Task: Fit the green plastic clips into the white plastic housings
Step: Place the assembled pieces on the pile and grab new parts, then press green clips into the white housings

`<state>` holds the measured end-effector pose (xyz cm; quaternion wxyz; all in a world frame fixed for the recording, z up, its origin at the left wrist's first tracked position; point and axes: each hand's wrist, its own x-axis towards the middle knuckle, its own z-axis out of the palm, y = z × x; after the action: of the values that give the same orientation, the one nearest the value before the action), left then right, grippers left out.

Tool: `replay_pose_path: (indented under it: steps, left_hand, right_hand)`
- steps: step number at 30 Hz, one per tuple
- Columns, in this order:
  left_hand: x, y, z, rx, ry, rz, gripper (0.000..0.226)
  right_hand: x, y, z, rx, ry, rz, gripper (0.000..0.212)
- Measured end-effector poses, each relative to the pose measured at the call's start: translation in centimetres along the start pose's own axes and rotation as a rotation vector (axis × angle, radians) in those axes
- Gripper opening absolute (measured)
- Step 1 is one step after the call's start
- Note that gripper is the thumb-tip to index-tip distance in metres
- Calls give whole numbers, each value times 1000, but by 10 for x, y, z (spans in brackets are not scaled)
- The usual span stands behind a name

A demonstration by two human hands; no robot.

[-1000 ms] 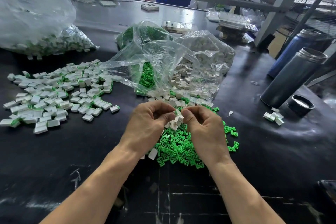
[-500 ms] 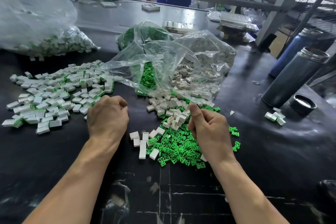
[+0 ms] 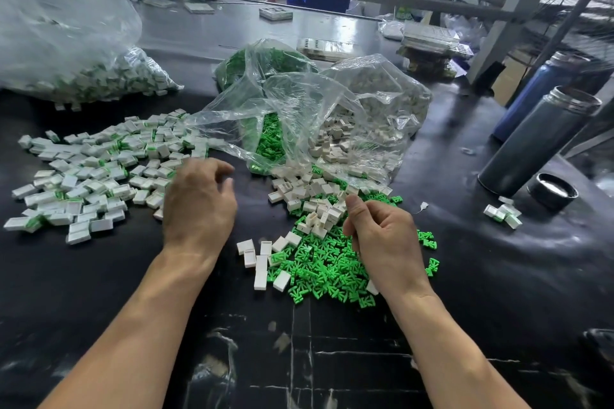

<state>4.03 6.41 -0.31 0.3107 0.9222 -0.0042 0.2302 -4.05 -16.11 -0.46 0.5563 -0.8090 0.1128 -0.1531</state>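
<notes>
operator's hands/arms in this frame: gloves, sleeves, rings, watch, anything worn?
Nothing visible. Left hand and right hand are bare, no gloves. Both forearms are uncovered right to the bottom edge of the frame: no sleeves, no watch or wristband. No ring can be made out on the fingers that show.

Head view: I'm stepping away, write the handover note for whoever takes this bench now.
Left hand: open, fingers loosely curled, holding nothing, at the near edge of the finished pile.
Right hand: fingers curled over the green clips; whether it holds one cannot be told.
Parts: loose white housings just beyond the clips, more of both spilling from the open clear bags. A few fitted pieces lie by the flask lid.
Done: a large spread of housings with clips fitted, plus a full bag at far left.
Left: many clips and housings unassembled.
</notes>
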Motion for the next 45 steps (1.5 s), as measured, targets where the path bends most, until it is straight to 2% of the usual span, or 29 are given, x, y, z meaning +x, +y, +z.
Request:
replay_pose_path:
  steps: [4,8,15,19,24,29,34,37,39,42,45]
  left_hand:
    - [-21,33,4,-248,-284,128,13]
    - [-36,51,14,-200,-473,160,32]
    - [-39,50,25,-215,-406,140,17]
    - [-39,49,29,-227,-416,120,17]
    - [-39,52,28,-246,-400,128,20]
    - [-41,54,23,-330,-350,89,25]
    - [-41,58,17,-451,-356,75,28]
    - [-42,59,16,-564,-373,24,30]
    - [-42,59,17,-637,-386,-16,30]
    - [-43,61,16,-754,-415,-60,26]
    - [-44,64,17,-873,-458,-81,17]
  right_hand:
    - [1,1,-2,-38,11,10,46]
    - [1,0,-5,-97,23,-11,44]
    - [9,-1,-20,-483,-17,23,18]
    - [8,-2,-24,-531,-44,12,5]
    - [8,-5,-18,-604,-130,30,14]
    - [10,-3,-12,-710,-137,1,20]
    - [11,-4,-10,-716,-125,-12,11]
    - [11,-3,-12,-662,-91,-20,14]
    - [10,-1,-15,-540,-40,-30,14]
    - [9,0,-17,-147,13,-7,11]
    - [9,-2,-15,184,-11,18,10]
